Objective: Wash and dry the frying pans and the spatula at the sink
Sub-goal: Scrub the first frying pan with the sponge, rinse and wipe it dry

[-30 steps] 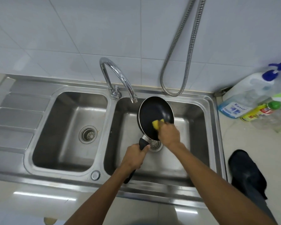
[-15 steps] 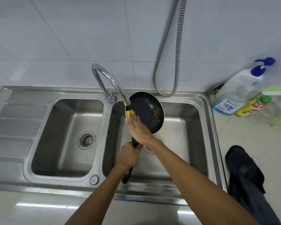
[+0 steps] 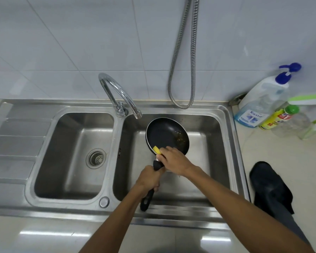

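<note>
Sponge (image 3: 157, 150) slid back to the frying pan (image 3: 164, 134)'s near rim, right hand (image 3: 175, 159) pinching it. Left hand (image 3: 150, 178)'s grip is wrapped round the handle (image 3: 147, 199). Mid-scrub; I'd hit the greasy patch (image 3: 180, 137) next.

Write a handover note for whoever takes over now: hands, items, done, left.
Left hand grips the frying pan by its handle, tilted over the right basin.
Right hand holds a yellow sponge against the pan's near rim.
Done: nothing finished; brown residue shows on the pan's right side.
Left: finish scrubbing, rinse, dry. No water visible at the tap. Other pans and spatula not in view.
</note>
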